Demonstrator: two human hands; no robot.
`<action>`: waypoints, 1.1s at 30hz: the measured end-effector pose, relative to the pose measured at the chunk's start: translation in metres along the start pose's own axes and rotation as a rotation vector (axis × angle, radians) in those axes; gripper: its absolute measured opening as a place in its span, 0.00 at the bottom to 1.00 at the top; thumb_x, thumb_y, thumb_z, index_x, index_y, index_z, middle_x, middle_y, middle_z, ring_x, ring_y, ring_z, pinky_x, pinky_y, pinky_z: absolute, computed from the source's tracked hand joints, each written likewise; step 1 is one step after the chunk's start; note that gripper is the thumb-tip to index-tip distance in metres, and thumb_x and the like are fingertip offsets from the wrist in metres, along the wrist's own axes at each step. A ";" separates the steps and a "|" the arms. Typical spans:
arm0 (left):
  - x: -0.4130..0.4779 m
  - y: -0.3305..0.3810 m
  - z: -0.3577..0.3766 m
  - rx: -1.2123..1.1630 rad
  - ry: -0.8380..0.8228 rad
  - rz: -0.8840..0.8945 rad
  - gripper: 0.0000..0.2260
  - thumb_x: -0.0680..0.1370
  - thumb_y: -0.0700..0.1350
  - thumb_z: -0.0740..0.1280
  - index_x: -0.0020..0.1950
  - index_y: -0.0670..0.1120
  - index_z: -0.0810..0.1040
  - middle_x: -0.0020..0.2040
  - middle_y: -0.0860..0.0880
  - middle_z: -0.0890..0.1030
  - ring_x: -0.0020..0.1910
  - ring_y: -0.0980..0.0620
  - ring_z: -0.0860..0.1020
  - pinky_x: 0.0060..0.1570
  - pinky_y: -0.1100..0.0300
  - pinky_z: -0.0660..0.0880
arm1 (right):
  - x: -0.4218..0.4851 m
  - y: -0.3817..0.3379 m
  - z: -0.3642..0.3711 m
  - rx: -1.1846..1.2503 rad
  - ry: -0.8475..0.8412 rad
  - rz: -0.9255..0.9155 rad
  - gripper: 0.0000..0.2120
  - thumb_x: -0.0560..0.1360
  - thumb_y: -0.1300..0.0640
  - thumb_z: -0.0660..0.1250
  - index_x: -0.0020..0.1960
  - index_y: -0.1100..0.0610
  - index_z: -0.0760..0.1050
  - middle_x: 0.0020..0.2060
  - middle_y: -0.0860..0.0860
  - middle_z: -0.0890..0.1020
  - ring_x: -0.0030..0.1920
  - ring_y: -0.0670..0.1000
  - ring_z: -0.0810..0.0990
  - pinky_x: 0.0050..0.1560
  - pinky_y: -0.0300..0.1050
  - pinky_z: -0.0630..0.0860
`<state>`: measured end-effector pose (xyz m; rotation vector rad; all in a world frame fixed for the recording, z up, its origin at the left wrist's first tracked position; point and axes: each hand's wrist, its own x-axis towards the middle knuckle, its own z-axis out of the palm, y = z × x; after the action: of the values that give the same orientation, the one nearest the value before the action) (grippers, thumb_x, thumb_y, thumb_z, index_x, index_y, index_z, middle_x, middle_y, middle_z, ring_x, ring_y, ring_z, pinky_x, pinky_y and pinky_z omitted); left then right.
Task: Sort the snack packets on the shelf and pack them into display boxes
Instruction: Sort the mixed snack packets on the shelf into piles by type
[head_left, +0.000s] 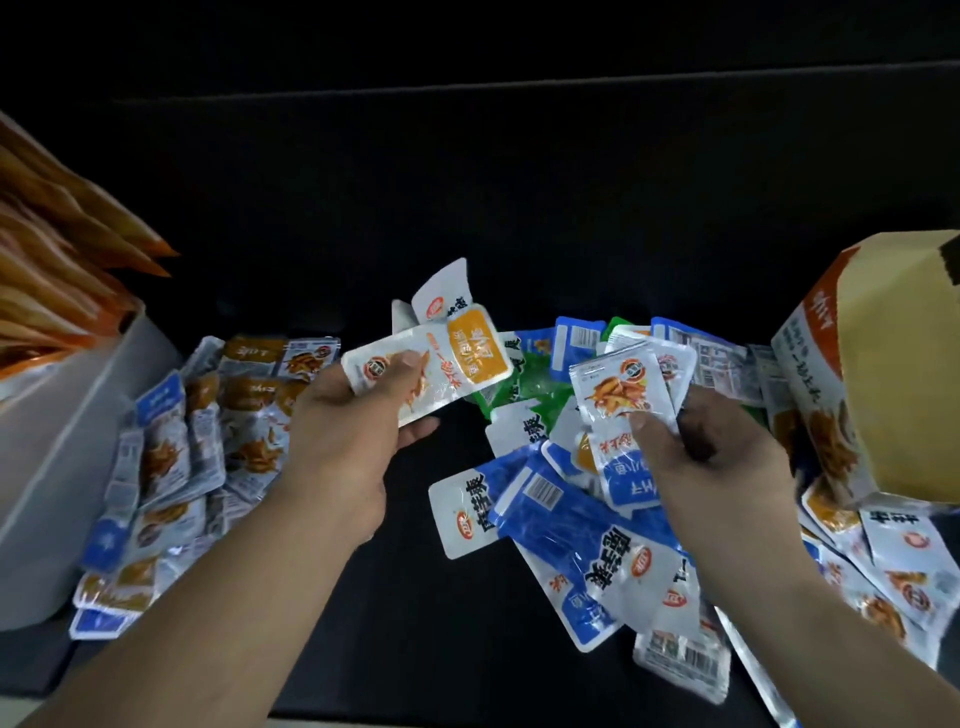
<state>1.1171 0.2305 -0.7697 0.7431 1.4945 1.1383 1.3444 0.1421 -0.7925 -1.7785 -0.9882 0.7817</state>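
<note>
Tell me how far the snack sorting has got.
Done: rows of packets stacked by the grey box, left. In hand: left hand grips an orange-labelled packet, right hand a blue-labelled packet. Left: the mixed heap, loose beside the cardboard display box.

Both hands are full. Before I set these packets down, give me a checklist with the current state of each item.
1. Left hand grip on the orange-label packet: ok, thumb pinned across its face.
2. Right hand grip on the blue-label packet: ok, though further packets sit behind it; count cannot tell.
3. One flavour per hand: cannot tell, a second packet behind the left one shows only its white end.
4. Display box opening reachable: cannot tell, only its outer sides show.
5. Loose pile sorted: not ok, blue, green and white packets overlap.
</note>
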 end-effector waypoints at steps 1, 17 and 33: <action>-0.008 0.004 -0.003 0.014 -0.032 0.029 0.05 0.78 0.43 0.75 0.52 0.46 0.83 0.47 0.50 0.88 0.48 0.51 0.88 0.45 0.52 0.83 | -0.002 -0.003 0.001 0.014 -0.002 0.003 0.20 0.79 0.51 0.71 0.38 0.58 0.64 0.26 0.48 0.63 0.28 0.50 0.60 0.31 0.50 0.62; -0.077 -0.039 0.000 0.336 -0.465 -0.109 0.10 0.81 0.39 0.70 0.52 0.53 0.87 0.47 0.53 0.88 0.48 0.56 0.86 0.49 0.61 0.83 | -0.018 -0.010 -0.024 0.084 0.286 -0.017 0.06 0.78 0.56 0.72 0.53 0.52 0.77 0.46 0.50 0.85 0.48 0.54 0.84 0.47 0.51 0.81; -0.079 -0.021 -0.002 0.197 -0.426 0.007 0.07 0.76 0.40 0.76 0.53 0.48 0.84 0.45 0.49 0.88 0.44 0.51 0.87 0.39 0.64 0.81 | -0.032 -0.024 -0.020 -0.051 -0.160 -0.016 0.09 0.80 0.52 0.70 0.41 0.43 0.80 0.31 0.46 0.80 0.31 0.55 0.73 0.28 0.47 0.72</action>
<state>1.1366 0.1518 -0.7602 1.0538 1.2486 0.7801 1.3389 0.1122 -0.7607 -1.7701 -1.1347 0.9078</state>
